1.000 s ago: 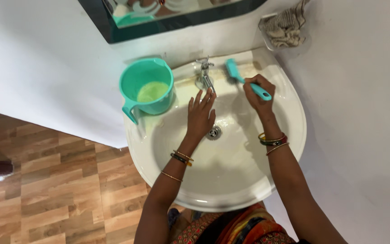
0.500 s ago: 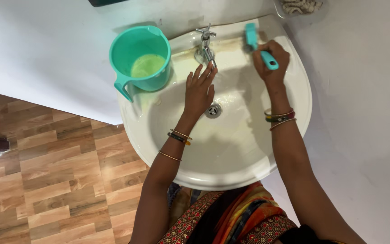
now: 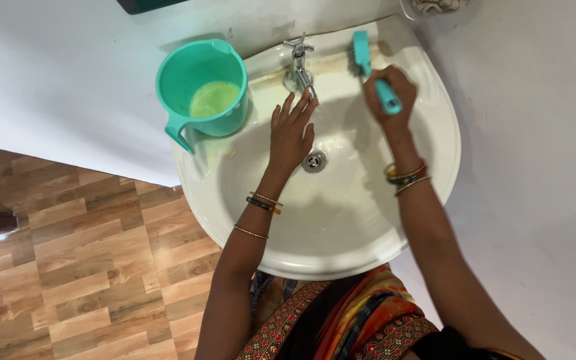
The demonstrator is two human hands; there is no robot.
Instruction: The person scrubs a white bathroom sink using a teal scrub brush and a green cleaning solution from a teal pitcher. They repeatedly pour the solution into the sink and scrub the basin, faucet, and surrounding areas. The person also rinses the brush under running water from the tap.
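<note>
My right hand grips the handle of a teal scrubbing brush, whose head rests on the stained back ledge of a white wash basin, right of the chrome tap. My left hand is flat and open inside the bowl, fingers spread, fingertips just under the tap spout. The drain lies just right of that hand. Both wrists carry bangles.
A teal plastic jug with pale green liquid stands on the basin's left rim. White walls enclose the basin behind and to the right. Wood-pattern floor lies to the left. A cloth hangs at the top right edge.
The view has shifted so the basin sits higher in frame. My right hand has slid the brush a little left along the back ledge. My left hand stays under the tap.
</note>
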